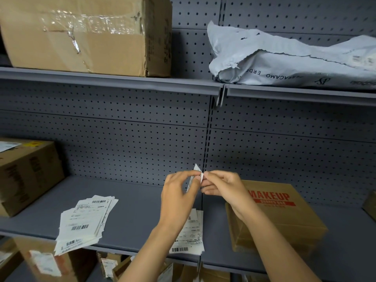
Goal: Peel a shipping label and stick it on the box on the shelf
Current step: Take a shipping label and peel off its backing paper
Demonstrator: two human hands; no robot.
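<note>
My left hand (179,192) and my right hand (221,186) meet above the grey shelf (132,210), both pinching one white shipping label (198,174) at its top corner. The label hangs edge-on between the fingers, its corner folded apart. To the right of my hands a flat brown box (284,218) printed "MAKEUP" in red lies on the shelf, partly behind my right forearm. A fanned pile of white labels (85,220) with barcodes lies to the left. More label sheets (191,235) lie under my left wrist.
A brown carton (26,174) stands at the left of the shelf. On the upper shelf sit a large taped carton (87,35) and a torn white mailer bag (295,60). Below the shelf edge are more boxes (50,261). A perforated grey back panel closes the rear.
</note>
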